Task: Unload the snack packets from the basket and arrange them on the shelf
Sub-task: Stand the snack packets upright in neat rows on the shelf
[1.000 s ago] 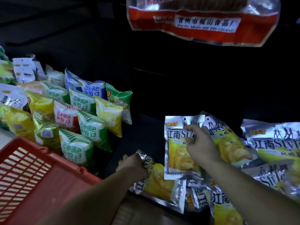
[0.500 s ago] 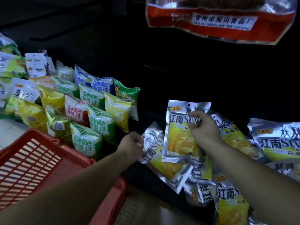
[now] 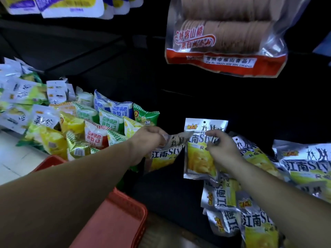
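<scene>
Placing now: right grip (image 3: 223,149) pinches one packet (image 3: 198,160) upright, left grip (image 3: 148,142) holds a second packet (image 3: 165,157); next, guessing both need standing neatly on the shelf (image 3: 166,197).

The dark shelf (image 3: 161,192) bears silver-yellow packets (image 3: 304,167) at right; mixed colourful packets (image 3: 100,122) at left.

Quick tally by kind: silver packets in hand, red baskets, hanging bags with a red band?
Silver packets in hand: 2, left packet in left hand, right packet in right hand
Red basket: 1
Hanging red-band bag: 1
Total: 4
</scene>
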Tool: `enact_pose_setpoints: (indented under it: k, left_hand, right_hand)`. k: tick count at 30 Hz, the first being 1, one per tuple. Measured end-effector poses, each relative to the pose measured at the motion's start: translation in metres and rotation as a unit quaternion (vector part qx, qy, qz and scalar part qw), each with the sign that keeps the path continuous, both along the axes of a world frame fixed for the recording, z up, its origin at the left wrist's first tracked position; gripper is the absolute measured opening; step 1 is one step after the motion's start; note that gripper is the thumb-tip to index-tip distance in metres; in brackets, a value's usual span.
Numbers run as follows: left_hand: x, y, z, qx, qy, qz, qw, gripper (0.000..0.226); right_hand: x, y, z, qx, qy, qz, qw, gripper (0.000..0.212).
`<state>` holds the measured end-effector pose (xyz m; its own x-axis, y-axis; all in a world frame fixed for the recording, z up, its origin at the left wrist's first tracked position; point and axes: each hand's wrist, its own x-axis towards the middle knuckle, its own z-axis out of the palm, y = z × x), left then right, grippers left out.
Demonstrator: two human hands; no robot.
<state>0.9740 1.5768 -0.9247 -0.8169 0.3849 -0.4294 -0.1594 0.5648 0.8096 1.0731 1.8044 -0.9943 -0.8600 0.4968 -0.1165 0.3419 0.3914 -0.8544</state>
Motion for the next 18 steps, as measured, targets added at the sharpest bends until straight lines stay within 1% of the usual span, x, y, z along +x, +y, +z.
enact_pose_setpoints:
  k: [3,6,7,10,14,16,17,18]
  left_hand:
    - [-0.004,-0.002,0.004,0.028,-0.005,-0.018,0.999,0.01]
    - [-0.006,-0.003,0.0,0.081,-0.011,-0.01,0.997,0.011]
    - [-0.002,-0.003,-0.003,0.088,-0.018,-0.014,0.996,0.012]
    - [0.003,0.004,-0.016,0.055,-0.004,-0.043,0.998,0.013]
    - [-0.01,0.007,-0.01,0.099,0.017,0.017,0.995,0.014]
    - [-0.01,0.006,-0.009,0.106,0.034,0.019,0.994,0.006]
    - [-0.007,0.006,-0.009,0.106,0.041,0.011,0.994,0.005]
    - [-0.004,0.006,-0.011,0.102,0.046,0.003,0.994,0.01]
  right_hand:
    - [0.0,-0.003,0.002,-0.044,-0.01,-0.002,0.999,0.034]
    - [-0.003,-0.004,0.006,-0.089,0.009,-0.002,0.996,0.033]
    - [-0.005,-0.006,0.007,-0.093,0.011,-0.001,0.996,0.031]
    - [-0.013,-0.016,0.008,-0.103,0.017,0.001,0.995,0.023]
    - [-0.019,-0.027,0.009,-0.1,0.065,-0.009,0.993,0.027]
    - [-0.018,-0.031,0.009,-0.098,0.078,-0.001,0.992,0.027]
    - [-0.018,-0.032,0.01,-0.095,0.081,0.005,0.992,0.028]
    - [-0.019,-0.031,0.011,-0.095,0.081,0.008,0.992,0.03]
